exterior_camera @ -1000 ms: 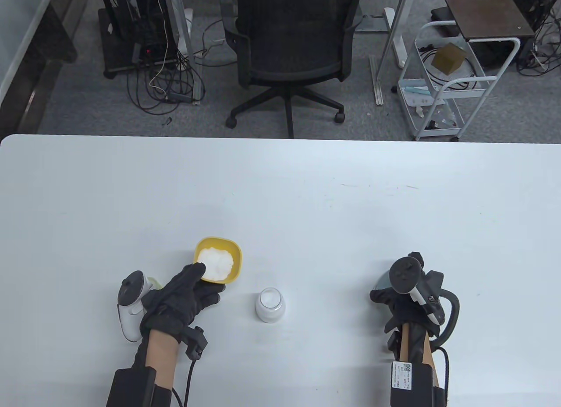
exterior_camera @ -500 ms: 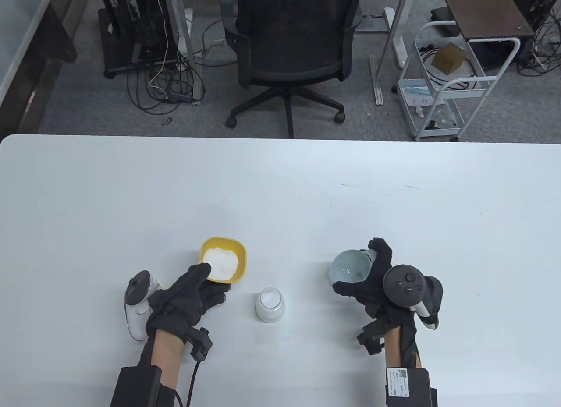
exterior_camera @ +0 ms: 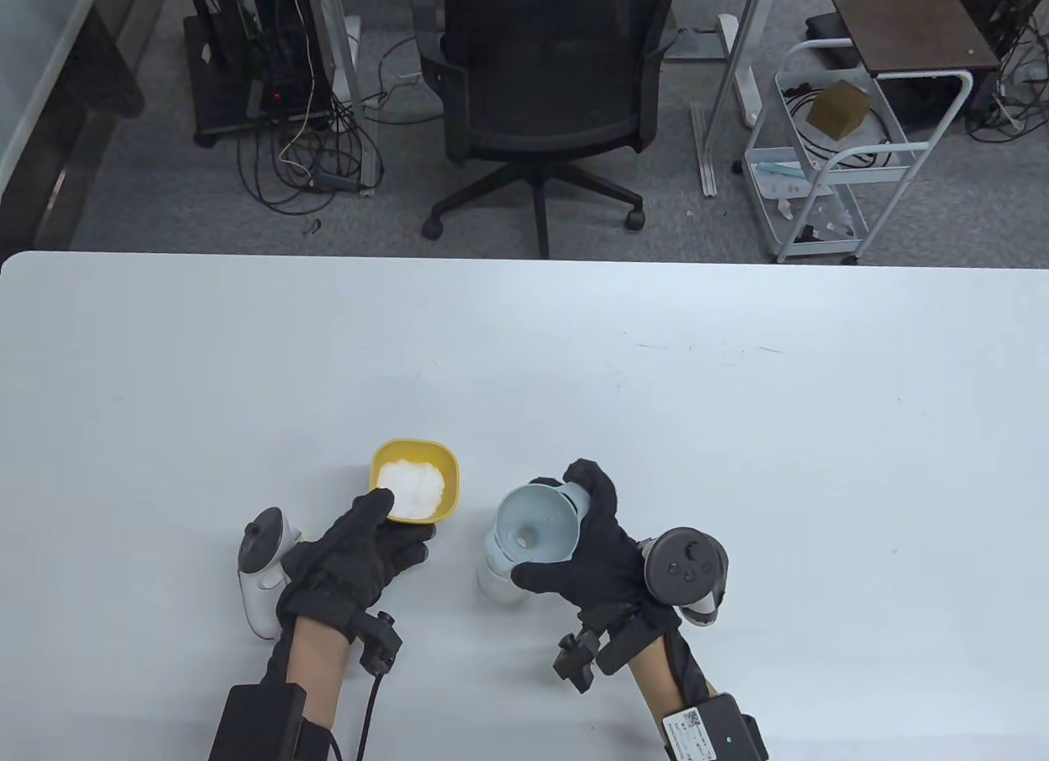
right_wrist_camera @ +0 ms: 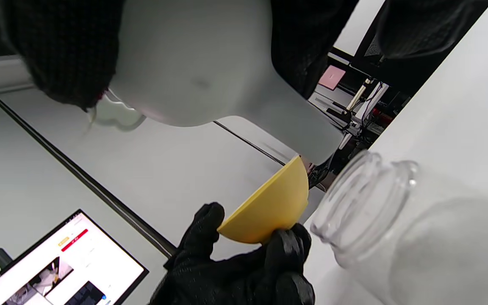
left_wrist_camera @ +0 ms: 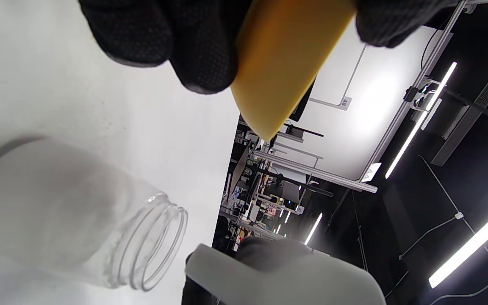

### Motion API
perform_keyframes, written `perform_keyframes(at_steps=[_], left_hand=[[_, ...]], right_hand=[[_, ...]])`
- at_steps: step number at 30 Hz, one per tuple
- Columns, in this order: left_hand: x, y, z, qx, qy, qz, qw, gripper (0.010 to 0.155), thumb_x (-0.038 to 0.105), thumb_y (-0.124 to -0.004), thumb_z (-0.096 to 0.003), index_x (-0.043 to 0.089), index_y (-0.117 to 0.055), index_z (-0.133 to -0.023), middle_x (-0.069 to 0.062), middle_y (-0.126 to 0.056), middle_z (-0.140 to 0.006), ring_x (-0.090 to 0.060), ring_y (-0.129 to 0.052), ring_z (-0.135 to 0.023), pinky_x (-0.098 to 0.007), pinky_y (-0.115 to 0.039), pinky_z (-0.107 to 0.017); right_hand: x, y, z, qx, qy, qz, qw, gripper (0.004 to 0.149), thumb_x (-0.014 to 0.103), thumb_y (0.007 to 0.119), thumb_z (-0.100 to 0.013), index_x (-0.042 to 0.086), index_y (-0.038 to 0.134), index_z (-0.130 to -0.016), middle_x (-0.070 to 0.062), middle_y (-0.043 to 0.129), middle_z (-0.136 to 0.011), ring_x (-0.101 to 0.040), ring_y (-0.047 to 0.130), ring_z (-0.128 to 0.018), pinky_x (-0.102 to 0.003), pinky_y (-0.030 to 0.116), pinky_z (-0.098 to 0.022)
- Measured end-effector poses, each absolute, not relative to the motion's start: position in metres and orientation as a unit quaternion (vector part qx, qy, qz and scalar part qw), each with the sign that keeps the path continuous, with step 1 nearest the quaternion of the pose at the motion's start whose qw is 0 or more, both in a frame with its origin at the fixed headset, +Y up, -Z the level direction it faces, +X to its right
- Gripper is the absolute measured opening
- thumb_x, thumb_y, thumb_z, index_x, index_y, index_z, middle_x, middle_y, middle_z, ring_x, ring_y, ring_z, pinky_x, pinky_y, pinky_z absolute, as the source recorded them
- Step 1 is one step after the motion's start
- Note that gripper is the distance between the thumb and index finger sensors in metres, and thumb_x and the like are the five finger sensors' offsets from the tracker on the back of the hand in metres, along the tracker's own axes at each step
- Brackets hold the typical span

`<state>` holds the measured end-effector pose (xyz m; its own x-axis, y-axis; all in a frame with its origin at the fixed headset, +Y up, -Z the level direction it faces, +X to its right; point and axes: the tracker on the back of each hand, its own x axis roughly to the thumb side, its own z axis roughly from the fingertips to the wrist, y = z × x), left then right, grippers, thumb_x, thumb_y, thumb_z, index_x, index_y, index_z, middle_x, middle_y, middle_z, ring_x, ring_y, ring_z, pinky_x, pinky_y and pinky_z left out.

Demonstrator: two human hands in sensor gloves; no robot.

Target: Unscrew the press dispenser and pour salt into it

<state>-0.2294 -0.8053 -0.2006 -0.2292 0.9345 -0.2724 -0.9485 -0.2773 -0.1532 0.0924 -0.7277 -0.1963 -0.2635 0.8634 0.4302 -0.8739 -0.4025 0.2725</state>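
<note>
1. Since the earlier frame the right hand [exterior_camera: 606, 548] has carried the pale funnel [exterior_camera: 537, 533] leftward, now holding it over the open jar [exterior_camera: 501, 585] near the table's front edge
2. Gripped in the left hand [exterior_camera: 361, 548], the yellow salt bowl [exterior_camera: 414, 481] is probably light and rigid (hold by the rim); the jar looks slippery
3. Only the wrist views reveal the jar's threaded mouth, the spout not yet inside
</note>
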Motion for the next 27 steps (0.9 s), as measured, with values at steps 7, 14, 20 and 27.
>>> perform_keyframes(at_steps=[7,14,20,27], left_hand=[[-0.228,-0.804,-0.200,-0.150,0.027,0.786,0.599,0.096,0.068,-0.069,-0.0607,-0.007,-0.038,-0.112,-0.029,-0.068,-0.108,-0.030,-0.091,-0.086,-0.054,-0.077,-0.066],[-0.224,-0.804,-0.201,-0.154,0.019,0.791,0.592,0.095,0.069,-0.069,-0.0603,-0.007,-0.039,-0.110,-0.029,-0.069,-0.107,-0.029,-0.092,-0.086,-0.053,-0.078,-0.066],[-0.219,-0.798,-0.201,-0.152,-0.005,0.793,0.590,0.094,0.070,-0.069,-0.0597,-0.004,-0.040,-0.110,-0.027,-0.068,-0.108,-0.030,-0.091,-0.087,-0.055,-0.077,-0.066],[-0.207,-0.781,-0.200,-0.141,-0.050,0.767,0.623,0.092,0.073,-0.070,-0.0578,0.001,-0.044,-0.109,-0.024,-0.069,-0.110,-0.038,-0.086,-0.093,-0.060,-0.073,-0.067]], right_hand=[[0.080,-0.746,-0.196,0.264,0.006,0.824,0.501,0.127,0.059,0.085,-0.041,-0.015,0.006,-0.108,-0.028,0.055,-0.109,-0.036,0.080,-0.091,-0.076,0.057,-0.061],[0.077,-0.752,-0.196,0.267,0.012,0.826,0.496,0.127,0.060,0.084,-0.042,-0.016,0.006,-0.107,-0.026,0.054,-0.109,-0.038,0.077,-0.093,-0.076,0.059,-0.061],[0.073,-0.763,-0.196,0.265,0.030,0.840,0.472,0.127,0.061,0.084,-0.042,-0.016,0.006,-0.107,-0.026,0.054,-0.109,-0.048,0.067,-0.096,-0.077,0.056,-0.060],[0.074,-0.765,-0.197,0.257,0.042,0.829,0.495,0.126,0.060,0.084,-0.044,-0.014,0.006,-0.108,-0.027,0.054,-0.109,-0.048,0.069,-0.095,-0.077,0.054,-0.061]])
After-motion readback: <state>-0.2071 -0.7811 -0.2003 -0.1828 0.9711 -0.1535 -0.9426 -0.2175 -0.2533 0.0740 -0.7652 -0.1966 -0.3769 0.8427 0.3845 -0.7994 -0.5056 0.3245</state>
